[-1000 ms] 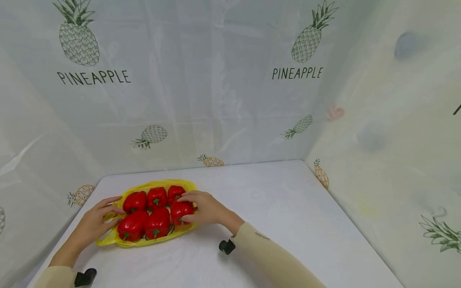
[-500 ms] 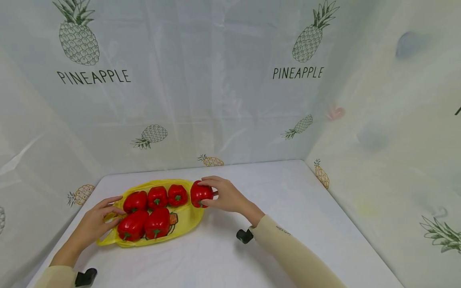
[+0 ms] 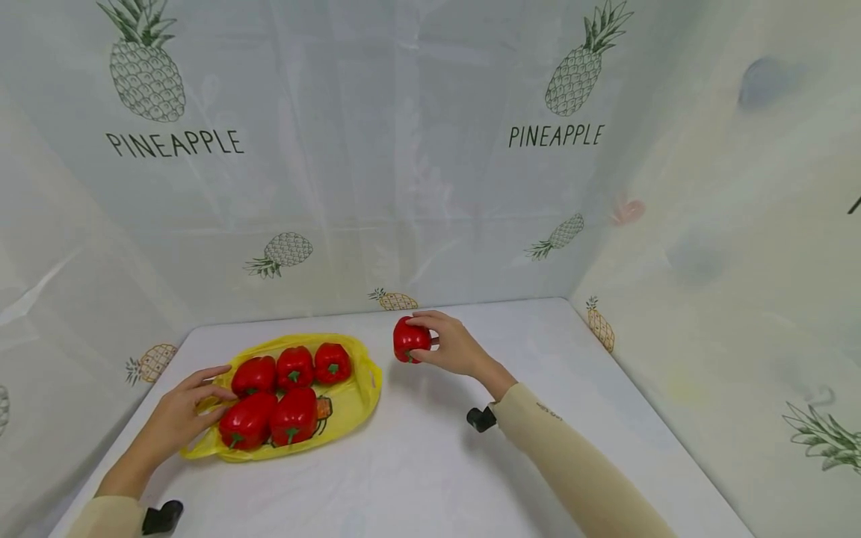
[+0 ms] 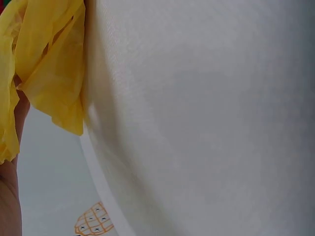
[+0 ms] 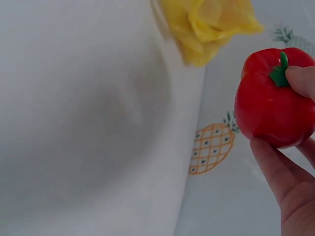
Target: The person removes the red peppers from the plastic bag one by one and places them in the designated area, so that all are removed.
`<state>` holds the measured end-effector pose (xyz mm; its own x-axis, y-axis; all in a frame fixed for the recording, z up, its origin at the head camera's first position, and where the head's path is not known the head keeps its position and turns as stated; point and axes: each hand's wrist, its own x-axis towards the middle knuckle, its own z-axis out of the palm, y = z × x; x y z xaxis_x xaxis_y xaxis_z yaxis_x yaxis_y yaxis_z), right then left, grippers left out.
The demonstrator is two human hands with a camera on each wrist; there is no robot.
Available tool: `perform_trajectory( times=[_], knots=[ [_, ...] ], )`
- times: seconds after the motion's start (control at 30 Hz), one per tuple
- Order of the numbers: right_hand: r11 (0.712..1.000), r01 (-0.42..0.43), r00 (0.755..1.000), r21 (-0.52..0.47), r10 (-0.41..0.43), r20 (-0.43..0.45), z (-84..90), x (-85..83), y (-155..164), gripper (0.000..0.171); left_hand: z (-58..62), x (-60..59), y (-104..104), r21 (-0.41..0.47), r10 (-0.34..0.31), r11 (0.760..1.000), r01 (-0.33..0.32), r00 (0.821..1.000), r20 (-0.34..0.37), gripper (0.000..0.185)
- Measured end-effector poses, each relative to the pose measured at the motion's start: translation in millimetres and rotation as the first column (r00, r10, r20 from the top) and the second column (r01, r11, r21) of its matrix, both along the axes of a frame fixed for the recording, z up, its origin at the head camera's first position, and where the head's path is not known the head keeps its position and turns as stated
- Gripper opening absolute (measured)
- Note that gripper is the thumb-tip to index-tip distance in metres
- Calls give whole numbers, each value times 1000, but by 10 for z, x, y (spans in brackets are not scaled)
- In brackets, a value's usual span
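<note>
In the head view, my right hand [image 3: 457,347] holds a red bell pepper [image 3: 407,340] above the back middle of the table. The right wrist view shows this bell pepper [image 5: 273,101] close up, thumb by its green stem and fingers beneath. My left hand [image 3: 176,411] holds the left end of a yellow plastic bag [image 3: 353,418] lying on the table. Loose yellow plastic [image 4: 51,64] partly hides its fingers in the left wrist view. Several red bell peppers, one at the front [image 3: 294,417], lie on the bag in two rows.
A white-covered table [image 3: 538,403] stretches to the right of the bag. Hanging sheets with pineapple prints [image 3: 430,187] enclose it at the back and both sides. Each wrist carries a small black device, such as the one on the right [image 3: 480,419].
My right hand has lifted one bell pepper from the bag's right end and carried it right and toward the back. The bag's right end now lies uncovered. My left hand has stayed put.
</note>
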<state>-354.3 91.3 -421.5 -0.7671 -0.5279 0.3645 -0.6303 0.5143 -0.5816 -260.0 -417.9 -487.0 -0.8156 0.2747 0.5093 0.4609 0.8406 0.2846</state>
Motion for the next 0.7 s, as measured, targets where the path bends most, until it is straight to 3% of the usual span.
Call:
perform_trajectory(
  times=[0.43,0.7],
  knots=[
    [999,50,996,20,-51,73,-240,-253,194,56,14,-13,32,7,-14,1000,14,1000,-9,35],
    [998,56,993,32,-59,102,-376,-318,196,54,2,-21,34,11,-14,1000,14,1000,5,34]
  ],
)
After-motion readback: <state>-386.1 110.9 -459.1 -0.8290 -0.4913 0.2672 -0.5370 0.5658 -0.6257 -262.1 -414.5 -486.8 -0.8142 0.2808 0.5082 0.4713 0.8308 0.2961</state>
